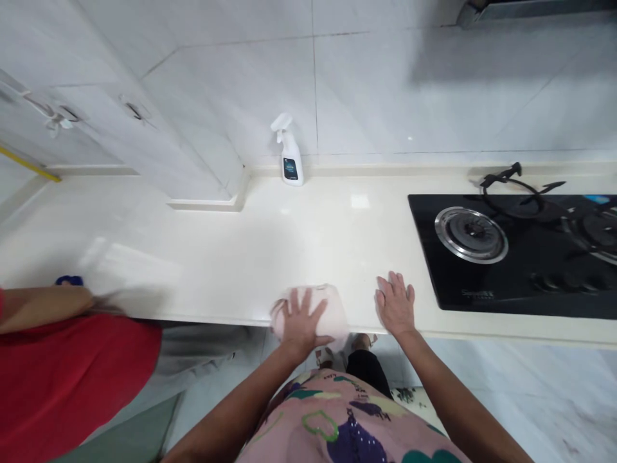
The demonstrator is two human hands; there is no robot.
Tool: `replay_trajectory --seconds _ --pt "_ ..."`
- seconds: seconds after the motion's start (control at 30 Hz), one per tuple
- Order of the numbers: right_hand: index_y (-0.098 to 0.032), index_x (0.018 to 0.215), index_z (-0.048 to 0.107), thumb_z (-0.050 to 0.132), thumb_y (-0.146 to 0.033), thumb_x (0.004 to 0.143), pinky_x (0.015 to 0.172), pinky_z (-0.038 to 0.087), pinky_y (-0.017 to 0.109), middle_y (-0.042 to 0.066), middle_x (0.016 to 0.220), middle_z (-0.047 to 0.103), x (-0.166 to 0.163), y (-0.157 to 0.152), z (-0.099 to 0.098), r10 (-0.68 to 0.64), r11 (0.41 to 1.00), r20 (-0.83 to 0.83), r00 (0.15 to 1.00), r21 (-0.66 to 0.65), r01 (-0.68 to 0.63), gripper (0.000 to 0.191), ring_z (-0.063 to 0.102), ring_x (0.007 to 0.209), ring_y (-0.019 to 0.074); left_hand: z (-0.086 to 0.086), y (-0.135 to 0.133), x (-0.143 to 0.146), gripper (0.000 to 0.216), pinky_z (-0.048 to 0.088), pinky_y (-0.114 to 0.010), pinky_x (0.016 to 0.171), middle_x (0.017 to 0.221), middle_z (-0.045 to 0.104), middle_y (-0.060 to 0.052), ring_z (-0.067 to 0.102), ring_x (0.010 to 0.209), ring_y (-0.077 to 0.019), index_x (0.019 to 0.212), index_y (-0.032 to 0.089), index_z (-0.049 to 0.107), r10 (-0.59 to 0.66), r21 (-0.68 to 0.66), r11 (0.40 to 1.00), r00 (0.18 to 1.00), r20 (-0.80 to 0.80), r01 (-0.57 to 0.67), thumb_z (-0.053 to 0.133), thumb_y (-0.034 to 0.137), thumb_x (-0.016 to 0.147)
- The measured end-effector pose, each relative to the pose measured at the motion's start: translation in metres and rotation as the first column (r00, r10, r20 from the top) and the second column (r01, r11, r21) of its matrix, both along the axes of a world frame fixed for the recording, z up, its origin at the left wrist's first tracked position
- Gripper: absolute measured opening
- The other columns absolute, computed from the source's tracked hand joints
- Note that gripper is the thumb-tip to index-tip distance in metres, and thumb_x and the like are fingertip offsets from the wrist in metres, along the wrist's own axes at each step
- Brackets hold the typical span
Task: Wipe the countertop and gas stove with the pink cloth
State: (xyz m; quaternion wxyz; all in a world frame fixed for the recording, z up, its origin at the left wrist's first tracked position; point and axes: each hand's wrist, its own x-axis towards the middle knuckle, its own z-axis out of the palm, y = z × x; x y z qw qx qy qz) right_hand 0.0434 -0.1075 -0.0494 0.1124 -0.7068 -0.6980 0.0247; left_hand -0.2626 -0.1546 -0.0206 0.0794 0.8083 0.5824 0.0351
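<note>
My left hand (301, 325) lies flat with its fingers spread on a pale pink cloth (335, 315). The cloth is at the counter's front edge, partly hanging over it, and looks blurred by motion. To the right, my right hand (395, 302) rests palm down on the white countertop (241, 257), its fingers stretched out and nothing in them. It is a little left of the black gas hob (463, 276).
A white spray bottle (292, 157) stands upright against the tiled wall. A black pan support (513, 193) lies askew on the hob's back edge. At left, a person in a red top (77, 379) has an arm (45, 307) over the counter. A boxed-in pillar (197, 141) juts out.
</note>
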Motion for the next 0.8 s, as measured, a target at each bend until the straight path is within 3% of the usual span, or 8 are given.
replay_trajectory --seconds 0.07,0.13,0.2,0.3,0.43,0.57,0.67,0.8 --pt "-0.023 0.148 0.058 0.031 -0.032 0.107 0.126 0.02 0.06 0.014 0.168 0.042 0.002 -0.001 -0.003 0.009 1.0 -0.005 1.0 0.013 -0.009 0.05 0.028 0.159 0.0314 -0.002 0.008 0.04 0.104 0.026 -0.082 0.115 0.176 0.026 -0.014 0.018 0.157 -0.0579 0.16 0.042 0.045 -0.103 -0.013 0.995 0.994 0.023 0.104 0.077 0.083 0.069" --pt "-0.024 0.15 0.058 0.03 -0.032 0.108 0.126 0.021 0.059 0.014 0.168 0.041 0.003 -0.001 -0.006 0.019 1.0 0.007 1.0 0.021 -0.019 0.051 0.029 0.159 0.0311 -0.003 0.013 0.061 0.098 0.027 -0.081 0.116 0.178 0.022 -0.011 0.016 0.158 -0.0555 0.161 0.044 0.041 -0.183 -0.004 0.983 0.983 0.029 0.183 0.067 0.086 0.076" --pt "-0.023 0.15 0.058 0.028 -0.033 0.108 0.125 0.023 0.059 0.014 0.168 0.041 0.006 -0.001 -0.008 0.019 1.0 0.034 0.999 0.02 -0.019 0.052 0.03 0.159 0.0317 -0.004 0.015 0.061 0.09 0.028 -0.077 0.117 0.178 0.021 -0.008 0.016 0.16 -0.052 0.161 0.045 0.039 -0.243 0.016 0.97 0.969 0.034 0.243 0.06 0.084 0.083" --pt "-0.026 0.15 0.06 0.029 -0.035 0.109 0.124 0.027 0.057 0.012 0.168 0.043 0.017 -0.001 -0.009 0.074 0.997 0.073 0.995 0.007 -0.074 0.052 0.034 0.157 0.0308 -0.006 0.013 0.029 0.078 0.029 -0.07 0.121 0.176 0.029 -0.005 0.02 0.16 -0.0462 0.159 0.045 0.044 -0.225 0.065 0.973 0.974 0.039 0.222 0.057 0.078 0.09" --pt "-0.032 0.15 0.061 0.032 -0.038 0.109 0.123 0.025 0.059 0.01 0.167 0.045 0.036 -0.006 -0.011 0.155 0.987 0.116 0.981 0.025 -0.159 0.05 0.036 0.156 0.0303 0.004 0.016 -0.046 0.066 0.029 -0.067 0.122 0.172 0.038 -0.007 0.027 0.159 -0.0449 0.157 0.041 0.049 0.039 0.024 0.999 0.999 -0.037 -0.038 0.06 0.064 0.095" --pt "-0.031 0.149 0.061 0.035 -0.037 0.109 0.124 0.022 0.063 0.011 0.167 0.044 0.039 -0.009 -0.013 0.13 0.988 0.136 0.982 0.069 -0.141 0.048 0.035 0.156 0.0323 0.031 0.022 -0.108 0.065 0.026 -0.068 0.124 0.173 0.036 -0.008 0.026 0.16 -0.0427 0.16 0.036 0.047 0.333 -0.092 0.93 0.922 -0.195 -0.356 0.058 0.055 0.098" --pt "-0.03 0.148 0.063 0.037 -0.036 0.109 0.123 0.022 0.063 0.011 0.166 0.046 0.035 -0.009 -0.012 0.134 0.985 0.138 0.981 0.087 -0.147 0.047 0.037 0.155 0.0326 0.041 0.019 -0.115 0.062 0.025 -0.067 0.125 0.174 0.032 -0.01 0.024 0.161 -0.0421 0.159 0.032 0.048 0.506 -0.102 0.834 0.825 -0.25 -0.543 0.053 0.05 0.1" --pt "-0.03 0.147 0.063 0.039 -0.034 0.108 0.123 0.022 0.062 0.011 0.165 0.047 0.031 -0.008 -0.01 0.125 0.985 0.135 0.983 0.103 -0.14 0.046 0.037 0.156 0.0325 0.032 0.012 -0.082 0.068 0.031 -0.072 0.119 0.177 0.022 -0.013 0.016 0.162 -0.0478 0.163 0.032 0.041 0.635 -0.121 0.736 0.741 -0.217 -0.666 0.05 0.056 0.1"
